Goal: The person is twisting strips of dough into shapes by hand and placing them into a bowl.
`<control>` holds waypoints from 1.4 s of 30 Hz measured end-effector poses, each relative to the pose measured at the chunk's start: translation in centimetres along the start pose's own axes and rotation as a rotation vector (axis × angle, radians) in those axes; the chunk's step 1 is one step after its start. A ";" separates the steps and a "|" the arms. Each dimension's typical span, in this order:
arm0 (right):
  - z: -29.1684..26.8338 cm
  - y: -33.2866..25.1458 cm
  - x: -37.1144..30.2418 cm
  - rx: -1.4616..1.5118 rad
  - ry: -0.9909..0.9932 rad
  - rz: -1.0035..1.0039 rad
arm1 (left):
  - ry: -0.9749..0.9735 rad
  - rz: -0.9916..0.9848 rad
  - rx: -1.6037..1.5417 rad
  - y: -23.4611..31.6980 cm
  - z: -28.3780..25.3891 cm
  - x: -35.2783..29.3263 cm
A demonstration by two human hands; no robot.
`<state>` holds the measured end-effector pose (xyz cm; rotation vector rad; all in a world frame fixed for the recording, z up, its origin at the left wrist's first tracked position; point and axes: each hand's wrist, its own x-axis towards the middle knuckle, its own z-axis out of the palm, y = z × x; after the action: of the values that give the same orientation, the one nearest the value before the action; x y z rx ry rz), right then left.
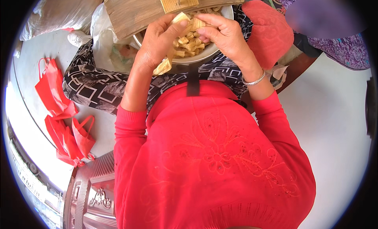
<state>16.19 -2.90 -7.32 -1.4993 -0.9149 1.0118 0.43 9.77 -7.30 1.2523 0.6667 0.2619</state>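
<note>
My left hand [156,41] pinches a flat, pale yellow strip [163,66] whose loose end hangs down below the palm. The strip's upper part shows folded between both hands. My right hand [227,35], with a silver bangle at the wrist, has its thumb and fingers closed on the folded part. The kind of material is not plain. Just beneath my hands is a white basin [202,58] holding several similar yellow folded pieces [192,47]. Across its far side lies a wooden board [134,12], with a lighter wood block [185,3] and a thin metal spike on top.
Beside the basin at left is a clear plastic bag [103,32]. Red bags [55,87] lie on the floor further left. A red cushion-like thing [267,36] sits to the right, near someone in purple patterned clothing [342,51]. Lower left shows a brown embossed panel [100,193].
</note>
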 end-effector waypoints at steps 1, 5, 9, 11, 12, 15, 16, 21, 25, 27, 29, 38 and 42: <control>-0.1 0.1 -0.1 -0.068 0.002 -0.045 | -0.051 -0.017 0.079 0.3 0.0 -0.1; -0.6 -0.2 -0.6 -0.314 0.015 -0.149 | -0.172 -0.056 -0.088 -0.4 0.4 -0.8; -0.9 -0.1 -1.1 -0.433 -0.032 -0.345 | -0.059 -0.101 -0.165 -1.6 1.2 -1.2; -1.2 0.3 -1.1 -0.416 -0.082 -0.213 | 0.025 -0.073 -0.113 -1.3 1.3 -1.6; -1.4 0.9 -0.5 -0.433 -0.087 -0.211 | 0.043 -0.071 -0.146 -0.3 1.6 -1.7; -1.2 0.2 0.2 -0.682 0.127 -0.463 | -0.087 -0.128 -0.018 -1.4 0.1 -1.7; -1.2 -0.4 0.1 -0.712 0.112 -0.494 | -0.134 -0.159 -0.015 -2.2 0.1 -1.6; 0.2 -2.3 -0.6 -0.844 -0.058 -0.756 | -0.173 -0.223 -0.157 -2.2 3.1 -0.7; -1.1 -2.0 -0.3 -0.953 -0.022 -0.667 | -0.342 -0.427 -0.459 -2.5 4.6 -0.2; -2.0 -2.1 0.4 -0.883 0.063 -0.754 | -0.384 -0.379 -0.450 -2.6 5.5 -0.5; -3.1 -1.9 0.3 -0.878 0.036 -0.653 | -0.414 -0.384 -0.390 -2.5 5.1 -1.4; -1.7 -5.5 -5.5 -0.268 -0.480 -0.032 | -0.157 0.467 0.831 7.6 2.0 -3.1; 0.0 -12.0 -7.1 0.169 -0.546 -0.103 | -0.233 0.405 0.206 8.8 3.9 -4.1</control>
<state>13.29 -7.69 5.46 -1.0350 -1.2357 1.4162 0.98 7.28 2.86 1.5854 0.2377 0.3800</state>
